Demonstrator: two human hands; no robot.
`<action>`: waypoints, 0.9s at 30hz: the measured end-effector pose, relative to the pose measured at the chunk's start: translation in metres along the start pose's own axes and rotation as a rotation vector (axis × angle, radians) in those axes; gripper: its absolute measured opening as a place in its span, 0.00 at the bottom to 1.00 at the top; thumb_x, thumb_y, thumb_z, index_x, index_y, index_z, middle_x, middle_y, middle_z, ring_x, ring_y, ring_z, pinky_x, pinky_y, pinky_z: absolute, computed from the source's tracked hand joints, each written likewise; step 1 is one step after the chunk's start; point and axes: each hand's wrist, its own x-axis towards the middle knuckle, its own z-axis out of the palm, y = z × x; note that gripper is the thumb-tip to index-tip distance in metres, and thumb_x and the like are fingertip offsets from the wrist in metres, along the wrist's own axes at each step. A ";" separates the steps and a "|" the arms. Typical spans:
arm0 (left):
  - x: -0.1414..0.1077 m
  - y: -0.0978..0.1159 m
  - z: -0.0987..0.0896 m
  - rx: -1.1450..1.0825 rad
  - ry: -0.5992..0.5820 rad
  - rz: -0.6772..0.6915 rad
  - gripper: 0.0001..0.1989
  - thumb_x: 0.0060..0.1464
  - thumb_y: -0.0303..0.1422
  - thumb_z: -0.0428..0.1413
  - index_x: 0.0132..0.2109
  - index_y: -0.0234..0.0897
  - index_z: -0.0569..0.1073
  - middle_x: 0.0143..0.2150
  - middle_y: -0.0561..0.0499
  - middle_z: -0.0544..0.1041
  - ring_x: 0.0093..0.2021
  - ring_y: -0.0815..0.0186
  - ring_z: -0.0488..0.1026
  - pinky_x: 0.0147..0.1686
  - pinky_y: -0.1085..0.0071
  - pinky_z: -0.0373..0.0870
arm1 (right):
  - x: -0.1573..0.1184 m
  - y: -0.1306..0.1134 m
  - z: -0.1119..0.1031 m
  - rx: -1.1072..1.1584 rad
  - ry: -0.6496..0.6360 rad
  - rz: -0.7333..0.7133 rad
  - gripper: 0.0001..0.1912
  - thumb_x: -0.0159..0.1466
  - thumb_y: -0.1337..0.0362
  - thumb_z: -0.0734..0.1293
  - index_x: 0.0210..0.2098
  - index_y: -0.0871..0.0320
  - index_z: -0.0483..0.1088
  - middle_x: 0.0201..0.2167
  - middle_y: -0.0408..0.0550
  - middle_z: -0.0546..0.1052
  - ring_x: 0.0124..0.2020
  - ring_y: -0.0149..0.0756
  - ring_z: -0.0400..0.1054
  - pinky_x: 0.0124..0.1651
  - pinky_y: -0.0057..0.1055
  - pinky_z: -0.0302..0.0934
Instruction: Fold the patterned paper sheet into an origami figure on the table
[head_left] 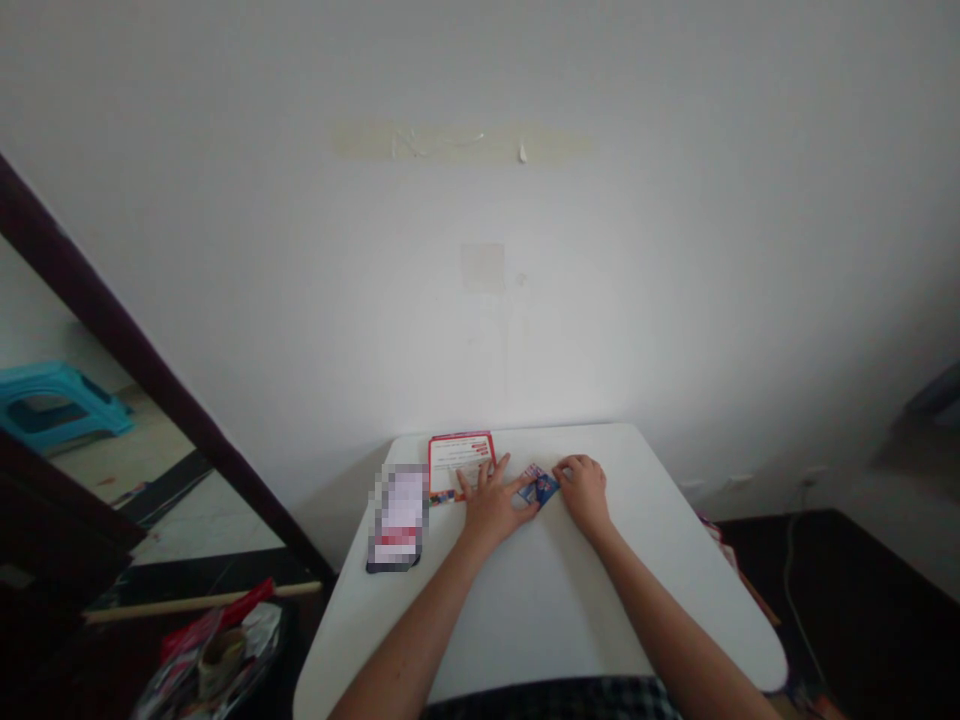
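Observation:
A small blue and red patterned piece (538, 486) lies on the white table between my hands. My left hand (493, 502) has its fingers spread, with the thumb and index finger at the left side of the patterned piece and the other fingertips over a printed sheet. That sheet (457, 455) is white with a red border and lies near the table's back edge. My right hand (583, 487) is closed, its thumb and index finger pinched at the right corner of the patterned piece.
On the left of the white table (570, 600) lies a phone (399, 515), its screen blurred. The wall (480, 350) rises behind. A bag-lined bin (217, 660) and a mirror with a dark frame (150, 370) are at the left.

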 end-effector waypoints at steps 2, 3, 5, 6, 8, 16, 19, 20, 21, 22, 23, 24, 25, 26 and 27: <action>0.000 0.000 0.001 -0.006 0.003 0.000 0.26 0.49 0.58 0.54 0.57 0.72 0.67 0.70 0.62 0.54 0.69 0.44 0.47 0.62 0.31 0.28 | 0.000 0.000 -0.001 0.006 0.006 0.005 0.11 0.63 0.56 0.63 0.37 0.53 0.75 0.44 0.50 0.72 0.51 0.42 0.61 0.56 0.38 0.50; 0.000 -0.001 0.001 -0.009 0.004 0.001 0.26 0.49 0.58 0.54 0.57 0.72 0.67 0.70 0.62 0.54 0.69 0.44 0.47 0.62 0.31 0.28 | -0.001 -0.001 -0.001 -0.001 0.015 0.005 0.11 0.63 0.55 0.64 0.37 0.53 0.75 0.44 0.50 0.72 0.51 0.43 0.61 0.56 0.38 0.50; 0.001 -0.001 0.002 -0.012 0.003 0.003 0.26 0.50 0.58 0.54 0.57 0.73 0.66 0.70 0.62 0.54 0.69 0.44 0.47 0.61 0.31 0.27 | -0.001 -0.004 -0.001 -0.026 0.030 0.007 0.11 0.62 0.54 0.65 0.37 0.53 0.75 0.46 0.50 0.71 0.52 0.44 0.60 0.56 0.39 0.50; 0.001 -0.001 0.002 -0.015 0.004 0.004 0.25 0.50 0.58 0.54 0.57 0.73 0.66 0.70 0.62 0.54 0.69 0.44 0.47 0.61 0.30 0.27 | -0.001 -0.005 -0.001 -0.040 0.031 0.013 0.11 0.61 0.54 0.66 0.37 0.53 0.75 0.46 0.50 0.70 0.52 0.44 0.59 0.57 0.40 0.50; 0.001 -0.001 0.002 -0.018 0.006 0.005 0.25 0.50 0.58 0.53 0.56 0.73 0.67 0.70 0.61 0.55 0.69 0.45 0.47 0.61 0.30 0.27 | 0.001 -0.009 -0.001 -0.055 0.007 0.027 0.11 0.60 0.54 0.67 0.38 0.52 0.75 0.47 0.50 0.69 0.53 0.45 0.58 0.57 0.42 0.49; 0.002 -0.002 0.002 -0.003 -0.014 -0.007 0.27 0.49 0.58 0.54 0.57 0.73 0.66 0.71 0.61 0.54 0.69 0.45 0.46 0.61 0.30 0.26 | 0.004 -0.017 -0.004 -0.073 -0.058 0.073 0.08 0.60 0.56 0.68 0.39 0.47 0.76 0.52 0.48 0.66 0.56 0.45 0.55 0.58 0.44 0.47; 0.002 -0.002 0.003 -0.007 -0.008 -0.005 0.26 0.49 0.58 0.53 0.56 0.73 0.67 0.71 0.61 0.54 0.69 0.45 0.46 0.60 0.30 0.26 | 0.001 -0.015 -0.003 -0.067 -0.039 0.031 0.09 0.63 0.57 0.65 0.40 0.45 0.76 0.52 0.47 0.67 0.56 0.44 0.56 0.58 0.43 0.47; 0.002 -0.002 0.003 -0.008 -0.009 -0.005 0.26 0.49 0.59 0.53 0.56 0.72 0.67 0.71 0.61 0.54 0.69 0.44 0.46 0.60 0.30 0.26 | 0.000 -0.013 -0.003 -0.065 -0.037 0.018 0.09 0.64 0.57 0.64 0.41 0.45 0.76 0.52 0.47 0.67 0.56 0.44 0.56 0.58 0.42 0.47; 0.001 -0.002 0.003 -0.009 -0.010 -0.006 0.26 0.49 0.59 0.53 0.56 0.72 0.67 0.70 0.61 0.54 0.69 0.44 0.46 0.60 0.30 0.26 | 0.000 -0.012 -0.002 -0.061 -0.036 0.008 0.10 0.64 0.57 0.63 0.41 0.45 0.76 0.52 0.47 0.67 0.56 0.43 0.56 0.58 0.42 0.48; 0.001 -0.003 0.003 -0.012 -0.012 -0.005 0.26 0.49 0.59 0.52 0.56 0.72 0.67 0.70 0.61 0.55 0.69 0.44 0.46 0.60 0.30 0.26 | 0.000 -0.010 -0.002 -0.056 -0.038 -0.001 0.11 0.65 0.56 0.62 0.41 0.45 0.76 0.52 0.47 0.68 0.56 0.43 0.56 0.58 0.42 0.48; 0.001 -0.003 0.003 -0.014 -0.013 -0.005 0.26 0.49 0.59 0.52 0.56 0.72 0.67 0.70 0.61 0.55 0.69 0.44 0.46 0.60 0.30 0.26 | 0.000 -0.009 -0.001 -0.050 -0.039 -0.008 0.11 0.65 0.56 0.62 0.41 0.46 0.76 0.51 0.47 0.68 0.56 0.43 0.57 0.58 0.42 0.47; 0.001 -0.003 0.003 -0.017 -0.012 -0.005 0.26 0.49 0.59 0.52 0.56 0.72 0.67 0.70 0.61 0.55 0.69 0.43 0.46 0.61 0.30 0.26 | 0.000 -0.007 -0.001 -0.045 -0.041 -0.016 0.11 0.65 0.56 0.62 0.41 0.46 0.76 0.51 0.47 0.68 0.56 0.43 0.57 0.59 0.42 0.47; 0.001 -0.003 0.003 -0.018 -0.011 -0.006 0.26 0.50 0.59 0.52 0.56 0.72 0.67 0.70 0.61 0.55 0.69 0.44 0.46 0.61 0.30 0.26 | 0.000 -0.006 0.000 -0.042 -0.045 -0.024 0.11 0.65 0.56 0.62 0.41 0.46 0.76 0.51 0.46 0.69 0.56 0.42 0.56 0.59 0.42 0.47; 0.001 -0.003 0.004 -0.017 -0.009 -0.008 0.26 0.50 0.59 0.52 0.57 0.72 0.67 0.70 0.61 0.54 0.69 0.44 0.46 0.61 0.30 0.26 | 0.000 -0.006 0.000 -0.042 -0.047 -0.035 0.11 0.65 0.56 0.63 0.41 0.45 0.76 0.51 0.46 0.69 0.56 0.42 0.57 0.59 0.42 0.46; 0.002 -0.003 0.004 -0.016 -0.007 -0.009 0.26 0.50 0.59 0.52 0.57 0.72 0.67 0.70 0.61 0.54 0.69 0.44 0.46 0.61 0.30 0.26 | -0.001 -0.005 0.000 -0.045 -0.046 -0.044 0.11 0.65 0.56 0.63 0.40 0.45 0.76 0.51 0.46 0.69 0.56 0.42 0.57 0.59 0.42 0.46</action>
